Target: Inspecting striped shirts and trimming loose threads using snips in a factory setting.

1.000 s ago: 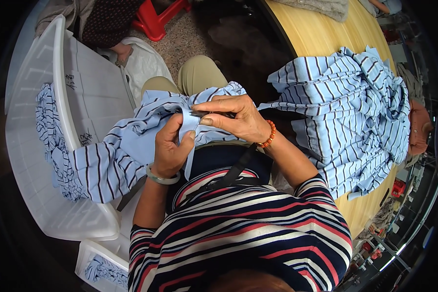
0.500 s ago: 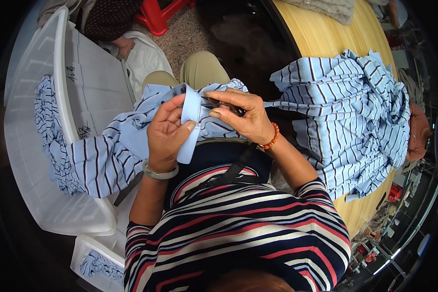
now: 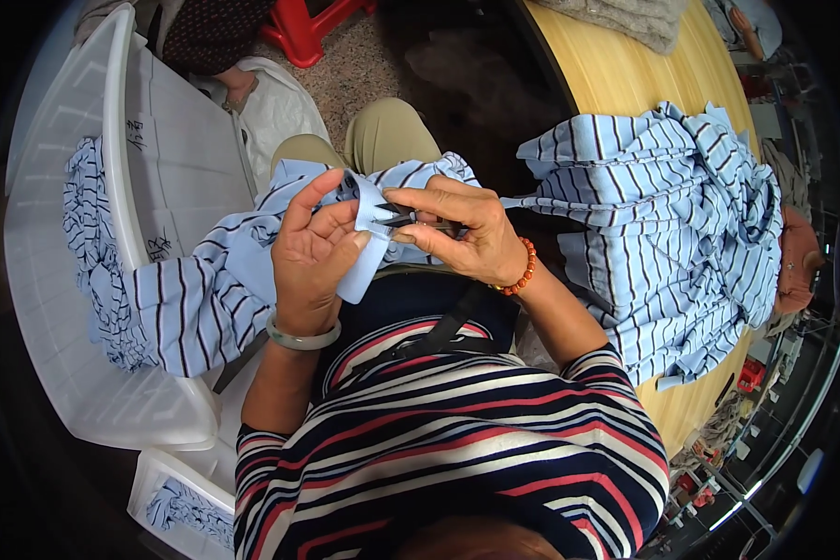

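Across my lap lies a light blue garment with dark and white stripes, one end of it spilling over the tub's side. My left hand pinches its plain light blue band, with the thumb pressing near a seam and the other fingers partly behind the cloth. In my right hand are small dark thread snips, gripped between thumb and fingers. Their blades point left and meet the edge of the band. The fingers hide most of the snips' body.
On my left stands a large white plastic tub with striped cloth at its side. A smaller white bin holds more. Striped garments are heaped on the wooden table at right. A red stool stands ahead.
The snips' blades have come forward to the band and now show clearly. The band has bent and tilted under my left hand, whose index finger has lifted.
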`<state>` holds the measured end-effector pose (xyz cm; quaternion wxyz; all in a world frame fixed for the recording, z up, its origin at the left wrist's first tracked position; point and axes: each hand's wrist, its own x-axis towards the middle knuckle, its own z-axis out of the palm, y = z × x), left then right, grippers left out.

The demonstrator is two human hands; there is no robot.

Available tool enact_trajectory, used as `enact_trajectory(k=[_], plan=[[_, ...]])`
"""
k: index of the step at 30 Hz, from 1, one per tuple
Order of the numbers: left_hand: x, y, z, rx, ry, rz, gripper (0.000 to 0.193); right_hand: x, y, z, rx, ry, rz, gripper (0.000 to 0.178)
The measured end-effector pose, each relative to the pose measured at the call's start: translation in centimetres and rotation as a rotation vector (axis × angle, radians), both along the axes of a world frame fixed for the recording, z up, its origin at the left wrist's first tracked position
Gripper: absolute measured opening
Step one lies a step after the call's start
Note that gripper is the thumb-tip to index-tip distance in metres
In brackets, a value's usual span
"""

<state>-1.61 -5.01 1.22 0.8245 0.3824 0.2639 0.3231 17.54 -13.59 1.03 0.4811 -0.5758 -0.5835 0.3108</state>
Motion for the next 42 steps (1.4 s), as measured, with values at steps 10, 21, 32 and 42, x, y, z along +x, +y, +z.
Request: enact_trajectory(k=[10, 21, 32, 42], plan=[[0.16, 0.23, 0.09, 0.006, -0.001, -0.003, 0.062, 0.56, 0.33, 0.62, 0.055, -0.096, 0.026, 0.036], [0.16, 0.29, -0.12, -0.041, -0.01, -0.009, 0.061, 0.45, 0.47, -0.3, 0.201, -0.12, -0.009, 0.037], [0.52, 0.24, 0.09, -0.048, -0.013, 0.001, 0.058, 0.52, 0.58, -0.01, 0.247, -0.217, -0.02, 0.034], [0.53, 0.06, -0.66, -0.053, -0.012, 0.009, 0.059, 0.78, -0.08, -0.03, 0.198, -0.232, -0.013, 0.036]])
